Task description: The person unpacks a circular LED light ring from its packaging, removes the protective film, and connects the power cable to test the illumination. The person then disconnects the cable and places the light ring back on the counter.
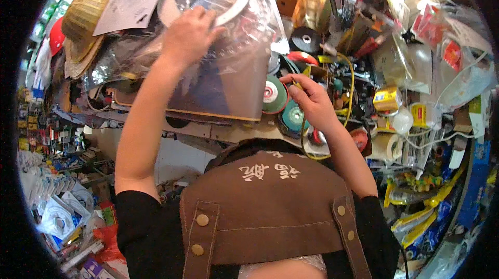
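Observation:
My left hand [189, 37] rests over the lower edge of a white ring [243, 1], with its thumb apart from the fingers. Under the ring lies a clear plastic sheet or bag [249, 40] on a flat brown-grey panel [223, 89]. Farther right, my right hand [314, 103] pinches a thin yellow cord [303, 136] that hangs down in a loop. Close to these fingers are a green disc with a white and red centre [272, 93] and a teal disc [292, 116]. The fingers partly hide what lies behind them.
A black disc [305, 39] and a red ring-shaped item [302, 58] lie behind my right hand. Yellow boxes [387, 98] and a white bulb [402, 120] stand to the right. Straw hats [86, 16] and a printed sheet [132, 1] are at the far left.

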